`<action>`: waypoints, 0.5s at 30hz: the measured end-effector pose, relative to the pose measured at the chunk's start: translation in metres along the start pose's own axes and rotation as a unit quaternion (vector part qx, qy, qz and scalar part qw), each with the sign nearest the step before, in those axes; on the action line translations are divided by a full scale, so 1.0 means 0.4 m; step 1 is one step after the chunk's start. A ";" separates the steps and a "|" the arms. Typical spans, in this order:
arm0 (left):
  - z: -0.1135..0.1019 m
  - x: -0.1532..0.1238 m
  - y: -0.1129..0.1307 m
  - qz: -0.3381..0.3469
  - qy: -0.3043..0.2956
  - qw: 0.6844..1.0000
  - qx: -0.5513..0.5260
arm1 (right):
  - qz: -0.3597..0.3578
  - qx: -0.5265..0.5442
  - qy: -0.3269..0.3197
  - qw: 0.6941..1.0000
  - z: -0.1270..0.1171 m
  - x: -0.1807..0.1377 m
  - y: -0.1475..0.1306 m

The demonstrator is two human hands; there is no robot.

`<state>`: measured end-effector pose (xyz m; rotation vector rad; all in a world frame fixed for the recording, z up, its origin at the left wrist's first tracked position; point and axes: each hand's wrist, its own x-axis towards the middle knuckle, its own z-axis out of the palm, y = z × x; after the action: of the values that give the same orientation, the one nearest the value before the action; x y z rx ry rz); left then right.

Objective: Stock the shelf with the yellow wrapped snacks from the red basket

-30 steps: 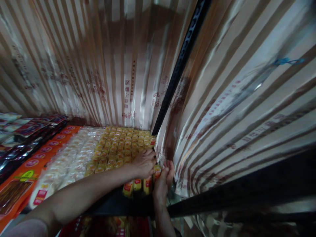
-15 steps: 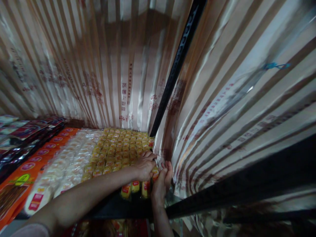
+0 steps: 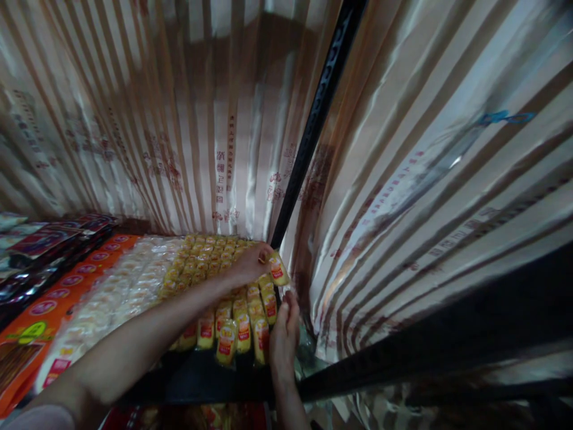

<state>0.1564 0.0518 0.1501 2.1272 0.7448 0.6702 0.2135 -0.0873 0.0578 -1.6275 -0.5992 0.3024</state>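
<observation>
Pinched in my left hand (image 3: pixel 250 264) is a small yellow wrapped snack cake (image 3: pixel 278 272) with a red and white label, raised at the right back corner of the yellow rows. Beneath and in front of that hand lie several rows of matching yellow packets (image 3: pixel 226 341), the front ones with red labels showing. My right hand (image 3: pixel 285 325) is beside the right end of these rows, its fingers stretched upward and apart from the held cake. Part of the yellow rows is hidden behind my left forearm.
White wrapped packets (image 3: pixel 96 298), an orange package (image 3: pixel 58 307) and dark shiny bags (image 3: pixel 45 245) lie to the left on the black shelf (image 3: pixel 201 376). A black upright post (image 3: pixel 308 137) stands at the corner. Pleated printed curtains (image 3: pixel 201 107) hang behind and to the right.
My left hand has risen from the packets near the right edge, bringing up one yellow cake. My right hand has shifted slightly down and left, away from my left hand.
</observation>
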 end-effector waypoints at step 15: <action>0.057 0.109 -0.025 0.021 -0.012 0.980 0.197 | -0.060 -0.070 -0.080 0.992 0.018 0.004 0.041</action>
<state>0.1988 0.0759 0.1384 2.5104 0.8782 0.5508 0.2143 -0.0813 0.0410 -1.7042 -0.8546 0.3093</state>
